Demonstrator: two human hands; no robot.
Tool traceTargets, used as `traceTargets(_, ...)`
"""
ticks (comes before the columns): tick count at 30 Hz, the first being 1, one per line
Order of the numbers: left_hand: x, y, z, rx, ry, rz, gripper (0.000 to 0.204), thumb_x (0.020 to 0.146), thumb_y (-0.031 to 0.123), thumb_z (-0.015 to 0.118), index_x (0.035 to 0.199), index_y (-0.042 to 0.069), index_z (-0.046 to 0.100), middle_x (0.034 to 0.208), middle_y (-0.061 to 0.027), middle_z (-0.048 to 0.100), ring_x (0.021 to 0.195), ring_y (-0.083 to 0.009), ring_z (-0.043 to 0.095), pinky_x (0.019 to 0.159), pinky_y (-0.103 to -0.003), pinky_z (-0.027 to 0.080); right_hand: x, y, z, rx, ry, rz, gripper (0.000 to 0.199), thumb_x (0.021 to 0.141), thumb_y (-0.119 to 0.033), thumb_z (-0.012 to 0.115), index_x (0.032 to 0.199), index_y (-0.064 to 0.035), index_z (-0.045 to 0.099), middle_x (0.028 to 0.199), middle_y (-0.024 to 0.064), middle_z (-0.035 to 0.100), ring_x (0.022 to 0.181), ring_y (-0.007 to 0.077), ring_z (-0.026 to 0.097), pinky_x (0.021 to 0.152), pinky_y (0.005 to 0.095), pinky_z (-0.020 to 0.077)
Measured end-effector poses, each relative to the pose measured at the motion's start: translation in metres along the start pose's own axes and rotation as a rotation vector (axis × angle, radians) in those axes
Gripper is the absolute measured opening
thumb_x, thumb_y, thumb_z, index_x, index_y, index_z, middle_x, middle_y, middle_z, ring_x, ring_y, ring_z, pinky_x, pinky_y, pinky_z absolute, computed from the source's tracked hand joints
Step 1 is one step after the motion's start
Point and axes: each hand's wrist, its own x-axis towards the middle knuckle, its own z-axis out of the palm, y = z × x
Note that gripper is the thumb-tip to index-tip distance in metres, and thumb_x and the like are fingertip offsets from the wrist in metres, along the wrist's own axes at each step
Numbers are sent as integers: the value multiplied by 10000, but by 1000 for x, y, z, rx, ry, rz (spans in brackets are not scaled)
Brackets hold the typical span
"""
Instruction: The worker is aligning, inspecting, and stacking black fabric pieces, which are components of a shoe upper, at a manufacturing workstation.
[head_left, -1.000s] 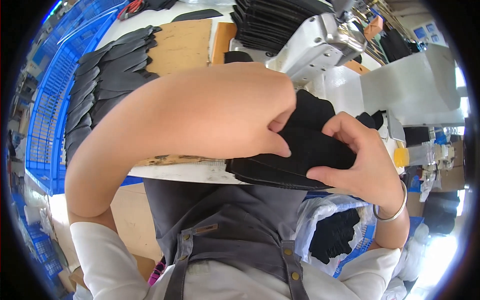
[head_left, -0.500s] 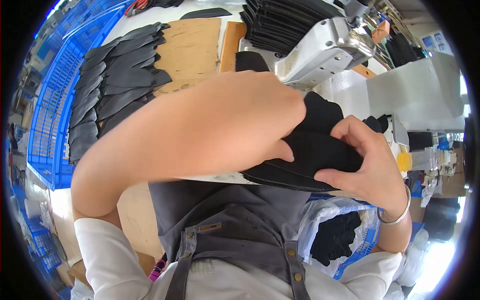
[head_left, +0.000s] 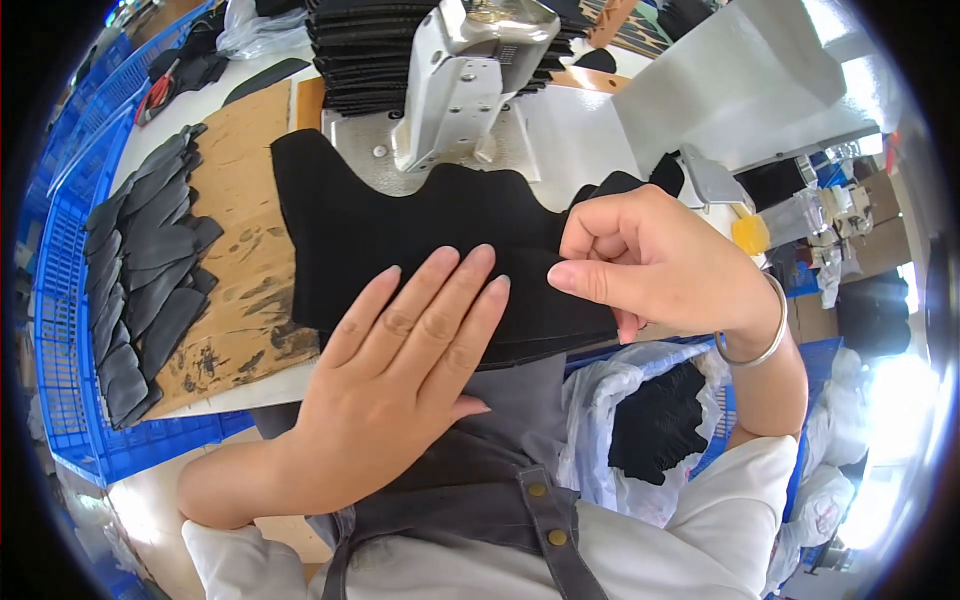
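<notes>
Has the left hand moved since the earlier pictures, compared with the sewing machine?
Yes. The left hand has come down flat on the black fabric, lower and farther from the sewing machine.

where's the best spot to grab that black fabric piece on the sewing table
Probably the near right edge, coming from the right. The black fabric piece lies flat on the table, so only an edge offers a pinch. The right hand already pinches that edge with its fingers, while the left hand lies flat on the near edge.
</notes>
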Motion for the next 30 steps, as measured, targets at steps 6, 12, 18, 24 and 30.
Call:
traceTargets(6, 0, -2, -2, -12, -28, 39, 796, 595, 341, 725, 1322, 104, 504, 1407, -181, 424, 1293, -350, 414, 1050, -459, 325, 2, 6, -7, -44, -113, -21, 260, 854, -189, 695, 759, -16, 526, 555, 9, 561, 434, 55, 527, 389, 187, 370)
traceTargets(12, -2, -2, 0, 3, -17, 43, 745, 611, 306, 733, 1303, 123, 526, 1398, -192, 431, 1288, -367, 413, 1035, -471, 339, 1, 2, -9, -168, -106, -46, 287, 814, -191, 736, 713, -21, 528, 522, 11, 546, 418, 52, 502, 388, 199, 354)
traceTargets(18, -1, -2, 2, 31, -4, 58, 724, 631, 302, 721, 1302, 114, 523, 1388, -195, 442, 1282, -371, 420, 1027, -475, 347, 1, -2, -11, -205, -89, -6, 271, 791, -186, 718, 678, 24, 588, 557, 104, 612, 474, 159, 588, 481, 290, 449)
traceTargets(24, 1, 0, 5, 90, 64, 55, 698, 615, 334, 713, 1255, 115, 544, 1369, -175, 470, 1254, -354, 447, 996, -460, 373, -16, 5, 5, -729, 336, -256, 339, 712, -237, 771, 878, -13, 578, 751, 104, 595, 690, 272, 590, 604, 337, 466)
traceTargets(30, 20, -10, -14, -184, 63, 104, 792, 670, 430, 718, 1266, -32, 477, 1233, -156, 570, 1069, -345, 514, 902, -429, 400, -25, 32, 45, -1012, 488, -722, 531, 682, -214, 714, 1120, 61, 593, 1207, 197, 576, 1123, 339, 565, 897, 384, 501)
